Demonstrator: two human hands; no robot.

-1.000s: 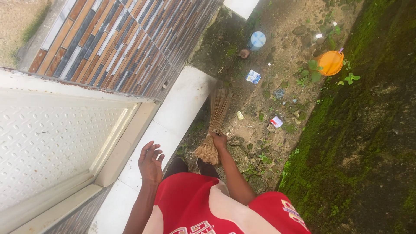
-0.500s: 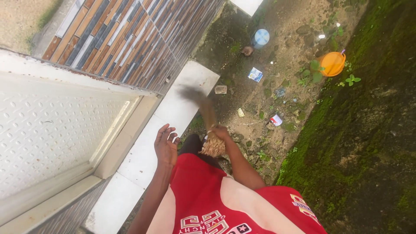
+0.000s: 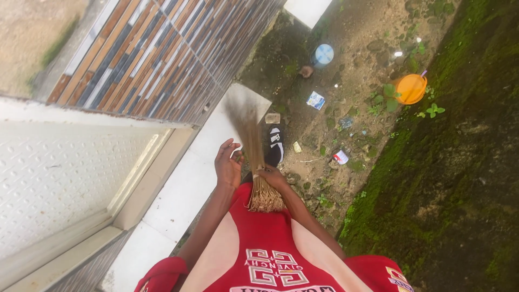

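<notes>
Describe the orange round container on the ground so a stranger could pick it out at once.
Start at the moss-covered green wall on the right of the dirt path. Follow its foot towards the far end of the path, where a round orange plastic container lies among small green weeds. It is the only orange item there; the other litter nearby is smaller and white or pale blue.
</notes>
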